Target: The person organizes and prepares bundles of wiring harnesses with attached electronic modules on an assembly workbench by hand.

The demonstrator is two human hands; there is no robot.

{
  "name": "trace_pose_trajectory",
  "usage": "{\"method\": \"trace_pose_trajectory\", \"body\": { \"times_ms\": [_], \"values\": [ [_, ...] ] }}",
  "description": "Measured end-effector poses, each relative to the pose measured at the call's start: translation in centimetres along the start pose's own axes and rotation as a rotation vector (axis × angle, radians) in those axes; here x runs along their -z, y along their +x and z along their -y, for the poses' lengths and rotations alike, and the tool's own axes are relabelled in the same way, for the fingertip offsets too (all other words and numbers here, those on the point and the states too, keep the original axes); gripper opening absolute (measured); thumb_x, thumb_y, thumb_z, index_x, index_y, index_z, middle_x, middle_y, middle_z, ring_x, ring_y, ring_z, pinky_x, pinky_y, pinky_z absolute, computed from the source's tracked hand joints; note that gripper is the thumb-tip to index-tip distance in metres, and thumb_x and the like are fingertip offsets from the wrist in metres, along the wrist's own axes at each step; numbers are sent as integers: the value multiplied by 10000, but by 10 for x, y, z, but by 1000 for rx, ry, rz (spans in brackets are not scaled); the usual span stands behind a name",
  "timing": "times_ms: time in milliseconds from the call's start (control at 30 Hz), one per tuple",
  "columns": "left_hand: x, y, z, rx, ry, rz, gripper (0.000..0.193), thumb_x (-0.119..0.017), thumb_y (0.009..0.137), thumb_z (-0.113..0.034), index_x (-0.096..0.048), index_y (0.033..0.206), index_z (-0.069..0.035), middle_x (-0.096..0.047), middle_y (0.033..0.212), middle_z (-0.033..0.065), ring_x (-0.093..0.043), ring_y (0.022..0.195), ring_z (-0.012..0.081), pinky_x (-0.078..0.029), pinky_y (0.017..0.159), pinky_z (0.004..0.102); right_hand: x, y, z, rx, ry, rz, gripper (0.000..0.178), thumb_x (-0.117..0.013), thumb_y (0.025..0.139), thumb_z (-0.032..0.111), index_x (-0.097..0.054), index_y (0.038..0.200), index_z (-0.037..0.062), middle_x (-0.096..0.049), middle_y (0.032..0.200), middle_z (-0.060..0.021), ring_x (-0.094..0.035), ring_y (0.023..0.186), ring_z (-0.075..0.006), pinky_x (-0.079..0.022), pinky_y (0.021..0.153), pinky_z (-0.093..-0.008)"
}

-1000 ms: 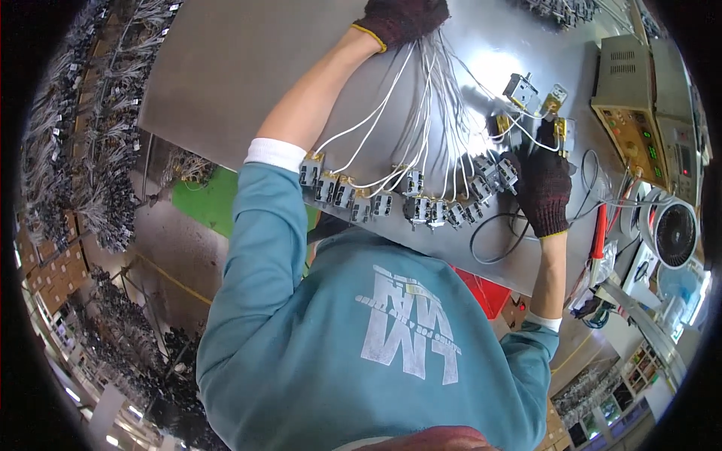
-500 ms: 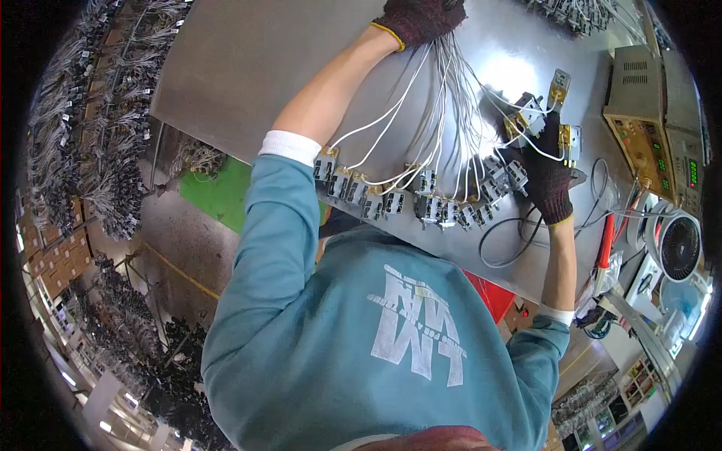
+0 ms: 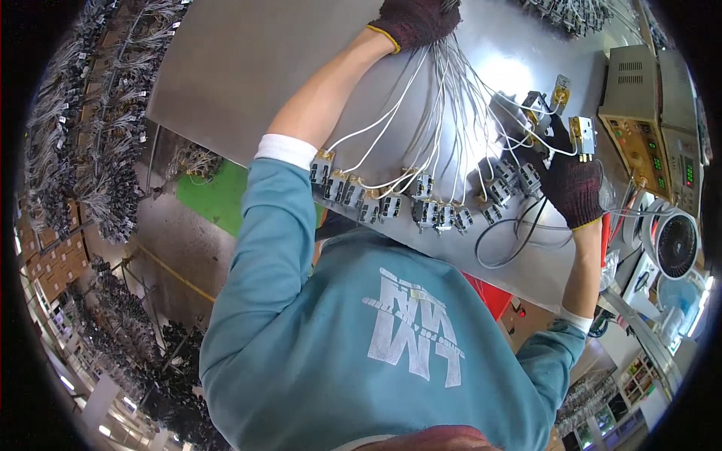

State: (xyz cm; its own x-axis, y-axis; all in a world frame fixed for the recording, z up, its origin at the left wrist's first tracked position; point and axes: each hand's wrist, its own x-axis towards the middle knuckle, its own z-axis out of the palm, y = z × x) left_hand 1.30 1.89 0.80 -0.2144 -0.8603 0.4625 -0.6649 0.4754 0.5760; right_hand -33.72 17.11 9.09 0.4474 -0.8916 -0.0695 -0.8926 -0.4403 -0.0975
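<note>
- Left hand (image 3: pixel 417 19), dark knit glove, far across the table at the top rim; fingers closed round the gathered top of the wire bundle (image 3: pixel 444 113), gripping it.
- Right hand (image 3: pixel 568 180), same glove, at table right; fingers curled around one small switch unit (image 3: pixel 535 105). A second unit (image 3: pixel 583 135) sits just beside the thumb side; can't tell if it's pinched or only touching.
- White wires fan down from the left fist to a row of units (image 3: pixel 391 203) lying along the near table edge, just in front of the teal sweatshirt (image 3: pixel 376 331).
- Black cable loop (image 3: pixel 511 240) lies under the right wrist, touching the table.
- Table (image 3: pixel 241 68): grey metal sheet, bare on its left half.
- Tester box (image 3: pixel 647 120) at right, close to the right hand; small fan (image 3: pixel 677 244) below it, red-handled tool (image 3: pixel 604 237) between fan and wrist.
- Racks of hung harnesses (image 3: pixel 90 135) off the table's left edge.
- Risk, my read: row of units sits right at the near edge; a tug on the bundle could drag some off.
- Risk: wires cross each other near the right hand; pulling one unit free could snag neighbours or tangle the fan-out.
- Risk: right elbow is tight against box, fan and cable loop; a swing right could catch the loop.
- Room: open sheet to the left and centre-far; right side crowded, near edge has little margin.
</note>
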Motion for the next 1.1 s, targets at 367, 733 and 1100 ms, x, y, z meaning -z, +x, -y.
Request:
{"method": "trace_pose_trajectory", "body": {
  "times_ms": [367, 733, 1100],
  "values": [
    [5, 1, -7, -14, 97, -33, 440, -676, 866, -261, -696, 1278, -106, -748, 952, 188, -706, 896, 406, -565, 821, 571, 51, 25, 30, -160, 470, 443, 347, -576, 1109, 285, -726, 1264, 13, -734, 773, -142, -689, 719, -391, -547, 747, -459],
    [-8, -2, 8, -70, 87, -135, 487, -691, 856, -251, -688, 1325, -120, -740, 943, 202, -703, 900, 414, -564, 808, 568, 8, 14, 13, -88, -95, -144, 507, -754, 987, 454, -660, 1301, 67, -743, 1133, -203, -725, 1030, -399, -569, 875, -487],
    [-3, 2, 4, 61, 77, -37, 503, -718, 865, -267, -672, 1339, -104, -738, 945, 204, -702, 860, 409, -568, 785, 549, -23, 28, 2, 28, 464, -220, 1224, -927, 808, 84, -127, 1734, 85, -574, 1589, -160, -615, 1384, -328, -479, 1175, -460]
  ]
}}
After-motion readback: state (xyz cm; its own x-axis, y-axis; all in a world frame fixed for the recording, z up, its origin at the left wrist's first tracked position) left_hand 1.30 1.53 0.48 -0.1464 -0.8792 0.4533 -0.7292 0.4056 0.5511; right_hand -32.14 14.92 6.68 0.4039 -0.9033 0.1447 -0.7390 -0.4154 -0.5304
